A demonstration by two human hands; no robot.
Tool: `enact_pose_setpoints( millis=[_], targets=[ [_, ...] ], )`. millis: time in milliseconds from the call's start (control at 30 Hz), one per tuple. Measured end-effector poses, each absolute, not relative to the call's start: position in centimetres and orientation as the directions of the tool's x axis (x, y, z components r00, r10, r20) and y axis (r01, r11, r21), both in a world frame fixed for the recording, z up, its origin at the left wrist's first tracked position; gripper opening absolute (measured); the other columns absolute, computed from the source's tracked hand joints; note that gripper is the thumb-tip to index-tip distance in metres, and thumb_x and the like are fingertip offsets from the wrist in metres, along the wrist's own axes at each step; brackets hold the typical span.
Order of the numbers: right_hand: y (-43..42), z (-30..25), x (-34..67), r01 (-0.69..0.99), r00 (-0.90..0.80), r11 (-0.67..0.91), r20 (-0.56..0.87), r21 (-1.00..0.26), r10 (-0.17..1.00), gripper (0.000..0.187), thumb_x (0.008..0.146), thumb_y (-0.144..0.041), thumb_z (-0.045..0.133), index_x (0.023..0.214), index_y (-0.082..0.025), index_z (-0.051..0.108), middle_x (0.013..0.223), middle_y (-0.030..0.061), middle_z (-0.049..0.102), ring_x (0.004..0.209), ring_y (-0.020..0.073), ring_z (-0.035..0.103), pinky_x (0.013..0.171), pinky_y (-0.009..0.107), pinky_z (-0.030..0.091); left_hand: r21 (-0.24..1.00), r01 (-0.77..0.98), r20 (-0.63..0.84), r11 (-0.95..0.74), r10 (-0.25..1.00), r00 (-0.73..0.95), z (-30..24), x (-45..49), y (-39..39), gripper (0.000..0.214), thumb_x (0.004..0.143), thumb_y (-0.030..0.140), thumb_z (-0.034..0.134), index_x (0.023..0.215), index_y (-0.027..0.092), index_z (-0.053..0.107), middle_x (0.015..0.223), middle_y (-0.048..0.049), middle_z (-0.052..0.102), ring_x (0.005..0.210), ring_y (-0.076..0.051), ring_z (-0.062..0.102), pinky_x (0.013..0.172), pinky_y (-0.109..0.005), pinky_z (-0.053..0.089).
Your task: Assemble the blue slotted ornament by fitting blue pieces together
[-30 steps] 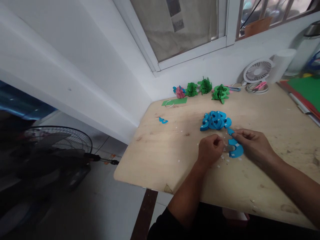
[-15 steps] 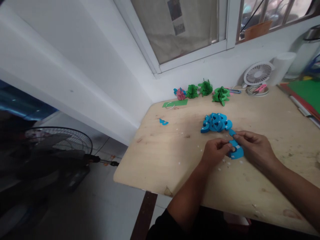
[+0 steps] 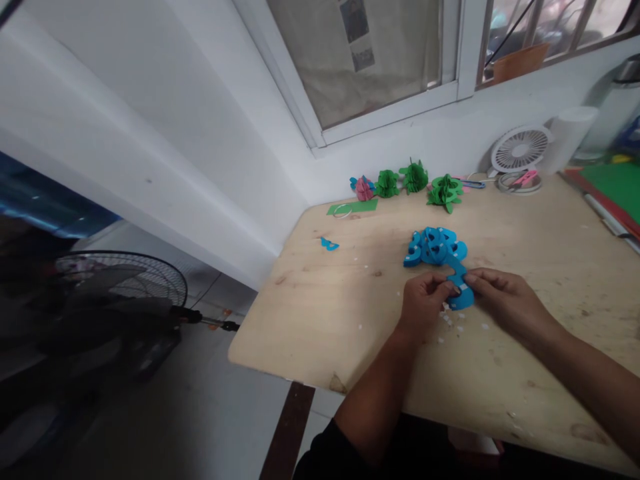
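Between my two hands is a blue paper cutout (image 3: 461, 298) with curved edges and small white patches on it. My left hand (image 3: 424, 299) pinches its left side between thumb and fingers. My right hand (image 3: 503, 293) has its thumb and forefinger closed at the cutout's upper right edge. Just beyond my fingers lies a pile of blue paper cutouts (image 3: 434, 245), some with white patches; the held piece overlaps its near edge in view. Small white paper scraps (image 3: 449, 320) are scattered on the wood below my hands.
Along the wall stand several green paper figures (image 3: 387, 183) and a pink and blue one (image 3: 365, 189). A green strip (image 3: 367, 206), a small blue scrap (image 3: 329, 245), a little white fan (image 3: 521, 150) and a pink-handled tool (image 3: 526, 178) lie about the wooden table (image 3: 310, 313).
The held cutout has moved slightly left and away from me, and its upper part now overlaps the pile. Both hands have shifted a little with it, staying pinched.
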State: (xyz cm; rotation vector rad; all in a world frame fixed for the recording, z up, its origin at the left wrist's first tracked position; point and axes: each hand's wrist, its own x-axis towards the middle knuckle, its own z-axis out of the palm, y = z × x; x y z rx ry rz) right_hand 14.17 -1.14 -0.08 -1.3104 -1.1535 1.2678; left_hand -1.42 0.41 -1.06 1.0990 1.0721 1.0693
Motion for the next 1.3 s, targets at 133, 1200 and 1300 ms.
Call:
enact_pose_setpoints(
  millis=[133, 1200, 1300],
  targets=[
    [-1.0, -0.1, 14.0, -0.009, 0.047, -0.136, -0.136, -0.991, 0.99, 0.039, 0.06, -0.06, 0.086, 0.067, -0.023, 0.075, 0.066, 0.0015, 0.07, 0.061, 0.0169, 0.058, 0.06, 0.028, 0.047, 0.983, -0.1, -0.135, 0.155, 0.974, 0.18, -1.2, -1.4, 0.4, 0.019, 0.07, 0.034, 0.072, 0.069, 0.015, 0.068, 0.066, -0.0024, 0.069, 0.052, -0.009, 0.053, 0.05, -0.022, 0.042],
    [-1.4, 1.6, 13.7, -0.329, -0.123, -0.354, -0.332, -0.876, 0.935, 0.034, 0.057, -0.049, 0.09, 0.061, -0.021, 0.072, 0.061, 0.0025, 0.066, 0.055, 0.0142, 0.056, 0.053, 0.026, 0.048, 0.879, -0.431, -0.01, 0.204, 0.912, 0.411, -0.7, -2.0, 0.8, 0.049, 0.056, 0.043, 0.092, 0.088, 0.018, 0.067, 0.07, 0.0009, 0.07, 0.064, -0.013, 0.067, 0.062, -0.024, 0.05],
    [-1.5, 1.5, 13.8, -0.348, -0.163, -0.382, -0.346, -0.856, 0.924, 0.031, 0.059, -0.047, 0.089, 0.062, -0.021, 0.072, 0.061, 0.0024, 0.067, 0.055, 0.014, 0.057, 0.053, 0.025, 0.048, 0.88, -0.429, -0.01, 0.202, 0.912, 0.41, -0.7, -2.0, 0.8, 0.05, 0.054, 0.046, 0.093, 0.086, 0.017, 0.067, 0.069, 0.0016, 0.069, 0.063, -0.012, 0.067, 0.062, -0.025, 0.05]
  ],
)
